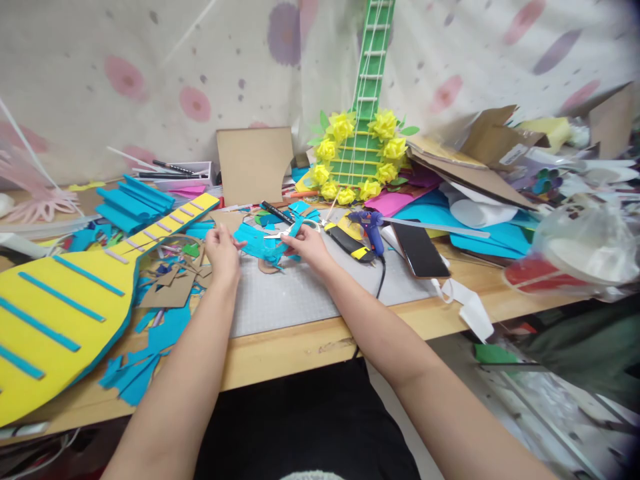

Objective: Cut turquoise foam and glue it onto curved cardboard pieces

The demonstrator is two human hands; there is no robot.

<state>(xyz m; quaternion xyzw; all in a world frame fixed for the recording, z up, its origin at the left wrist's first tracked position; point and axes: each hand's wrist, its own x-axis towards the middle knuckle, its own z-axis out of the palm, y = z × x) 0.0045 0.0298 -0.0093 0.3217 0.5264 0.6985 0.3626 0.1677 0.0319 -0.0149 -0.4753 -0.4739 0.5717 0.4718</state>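
Blue paper scraps point(255, 241) lie in a loose heap on the grey cutting mat point(285, 300), between my hands. My right hand point(307, 245) is closed in a pinch on a piece of blue paper at the heap's right side. Scissors point(273, 235) show among the scraps, close to my right fingertips; part of them is hidden by paper and hand. At the heap's left edge, my left hand point(223, 257) has its fingers curled together. What those fingers hold, if anything, cannot be made out. A black pen point(277, 213) rests behind the heap.
A yellow guitar shape point(65, 313) with blue strips lies at left. A green guitar shape point(367, 140) ringed with yellow flowers stands behind. To the right are a box cutter point(349, 241), a blue glue gun point(369, 230), a phone point(420, 249) and a bagged bucket point(565, 257).
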